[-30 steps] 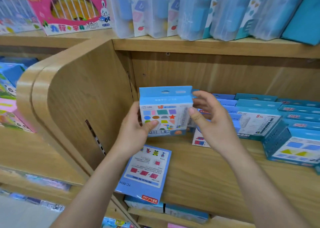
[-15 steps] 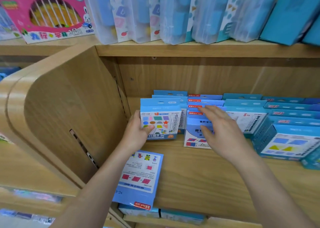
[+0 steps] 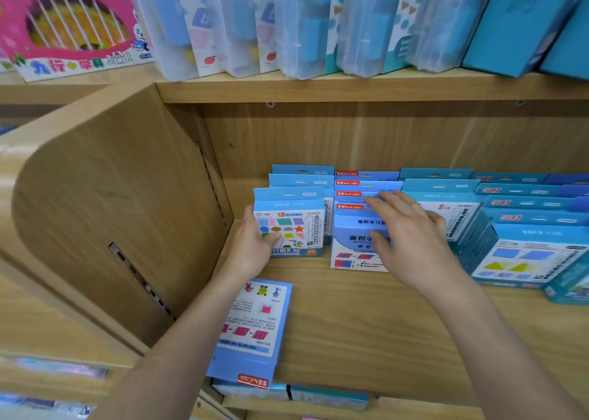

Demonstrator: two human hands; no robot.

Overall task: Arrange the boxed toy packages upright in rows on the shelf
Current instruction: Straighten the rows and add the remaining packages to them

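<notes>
A blue shapes box stands upright at the front of the leftmost row on the wooden shelf. My left hand grips its left edge, thumb across the front. Just to its right is a row of blue boxes with red labels. My right hand lies over that row with fingers spread and straight, touching the front boxes. One flat blue package lies face up near the shelf's front edge, partly under my left forearm.
More upright blue boxes fill the shelf to the right. A curved wooden side panel bounds the shelf on the left. The upper shelf holds clear plastic packs and a pink toy box.
The shapes box went from held in the air by both hands down onto the shelf in the left row. My right hand let go and moved right onto the neighbouring row.
</notes>
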